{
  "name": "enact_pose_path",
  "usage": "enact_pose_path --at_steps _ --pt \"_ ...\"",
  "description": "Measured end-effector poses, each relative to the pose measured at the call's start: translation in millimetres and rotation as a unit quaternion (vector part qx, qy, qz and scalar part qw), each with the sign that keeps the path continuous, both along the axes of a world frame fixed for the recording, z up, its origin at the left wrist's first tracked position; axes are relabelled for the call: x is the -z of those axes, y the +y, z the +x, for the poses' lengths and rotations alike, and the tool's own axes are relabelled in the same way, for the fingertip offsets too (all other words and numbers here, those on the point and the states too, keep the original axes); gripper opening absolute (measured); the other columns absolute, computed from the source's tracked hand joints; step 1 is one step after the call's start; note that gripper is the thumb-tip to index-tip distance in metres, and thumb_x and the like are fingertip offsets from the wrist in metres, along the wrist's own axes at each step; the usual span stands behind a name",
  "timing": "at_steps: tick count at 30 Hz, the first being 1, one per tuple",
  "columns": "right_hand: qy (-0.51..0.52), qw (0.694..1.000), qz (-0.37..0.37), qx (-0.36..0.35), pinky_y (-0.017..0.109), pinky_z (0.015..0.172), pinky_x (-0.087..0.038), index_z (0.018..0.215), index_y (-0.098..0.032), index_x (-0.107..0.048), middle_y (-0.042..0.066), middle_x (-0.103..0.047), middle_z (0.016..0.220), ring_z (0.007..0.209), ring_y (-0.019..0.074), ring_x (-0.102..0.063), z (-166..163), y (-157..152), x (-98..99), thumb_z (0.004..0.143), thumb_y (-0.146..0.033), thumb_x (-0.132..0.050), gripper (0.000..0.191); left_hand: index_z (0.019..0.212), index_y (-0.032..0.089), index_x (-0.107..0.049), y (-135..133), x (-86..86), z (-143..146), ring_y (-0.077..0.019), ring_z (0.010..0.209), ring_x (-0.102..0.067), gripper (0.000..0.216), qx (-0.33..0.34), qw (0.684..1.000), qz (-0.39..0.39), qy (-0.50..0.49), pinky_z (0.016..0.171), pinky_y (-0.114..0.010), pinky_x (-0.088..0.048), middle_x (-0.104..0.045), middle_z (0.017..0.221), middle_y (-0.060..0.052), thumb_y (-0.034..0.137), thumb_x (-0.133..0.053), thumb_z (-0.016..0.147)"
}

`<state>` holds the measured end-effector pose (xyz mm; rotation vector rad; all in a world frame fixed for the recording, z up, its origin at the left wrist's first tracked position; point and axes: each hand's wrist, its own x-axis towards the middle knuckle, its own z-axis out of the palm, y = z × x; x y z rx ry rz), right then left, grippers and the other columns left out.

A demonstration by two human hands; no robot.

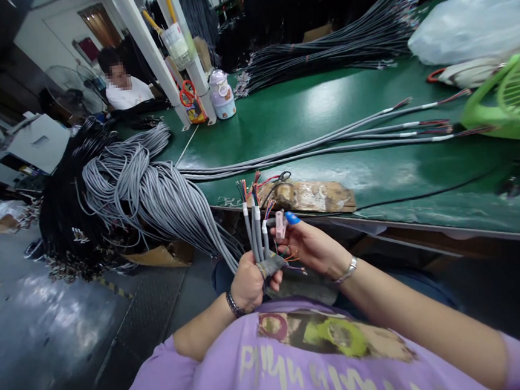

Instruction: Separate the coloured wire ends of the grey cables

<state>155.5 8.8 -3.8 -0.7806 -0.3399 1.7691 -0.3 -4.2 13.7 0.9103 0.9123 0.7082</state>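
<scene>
Low in front of the table edge, my left hand (248,282) is closed round several grey cables (257,238). Their ends point up, with white bands and fanned-out coloured wires (256,189) above them. A dark grey wrap (271,264) covers a finger or thumb of that hand. Just to the right, my right hand (314,248) pinches a small pale pink clip-like piece (281,225) beside the cables. One of its fingertips wears a blue cover (292,217). Thin coloured wire ends (296,270) stick out between the two hands.
A worn wooden block (317,196) lies on the green table's (376,175) near edge. Left hangs a big coil of grey cable (135,175). Further back are a lilac bottle (222,95), black cables (321,56), a plastic bag (472,18), a green basket (506,100) and a seated person (126,94).
</scene>
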Motion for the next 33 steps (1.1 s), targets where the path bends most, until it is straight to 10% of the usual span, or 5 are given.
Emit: enact_pose_path --at_steps 7,17,23,33 --pt "-0.127 0.988 0.049 0.074 0.020 0.051 -0.044 0.076 -0.017 -0.068 0.001 -0.065 0.069 0.056 0.0098 -0.053 -4.7 -5.0 7.9 0.079 -0.047 -0.068 0.030 0.070 0.014 -0.055 -3.7 5.3 3.0 -0.0064 0.036 -0.044 0.033 -0.035 0.999 0.026 -0.001 0.034 -0.017 -0.033 -0.055 0.047 0.003 0.040 -0.076 0.066" --pt "-0.042 0.999 0.015 -0.010 0.029 0.057 -0.049 0.077 -0.017 -0.068 0.006 -0.068 0.072 0.060 0.0155 -0.059 -2.9 1.6 4.9 0.081 -0.062 -0.057 0.046 0.076 0.015 -0.056 -3.8 3.6 12.9 -0.0065 0.037 -0.044 0.035 -0.075 0.997 0.024 -0.020 0.036 -0.017 -0.033 -0.055 0.049 0.004 0.042 -0.076 0.065" --pt "-0.224 0.965 0.070 0.117 0.028 0.055 -0.043 0.071 -0.018 -0.068 0.004 -0.067 0.065 0.057 0.0152 -0.056 -11.1 1.1 13.0 0.078 -0.066 -0.056 0.050 0.071 0.015 -0.053 -1.8 4.7 17.0 -0.0061 0.035 -0.044 0.031 -0.091 0.996 0.016 0.000 0.036 -0.017 -0.032 -0.055 0.049 0.003 0.040 -0.072 0.067" --pt "0.031 0.995 -0.038 0.084 0.023 0.051 -0.051 0.074 -0.018 -0.068 0.001 -0.070 0.066 0.052 0.0110 -0.060 -14.4 10.1 4.8 0.081 -0.050 -0.066 0.033 0.078 0.015 -0.055 -0.6 11.8 18.7 -0.0063 0.035 -0.044 0.032 -0.087 0.996 0.011 0.005 0.036 -0.017 -0.032 -0.056 0.050 0.003 0.041 -0.072 0.067"
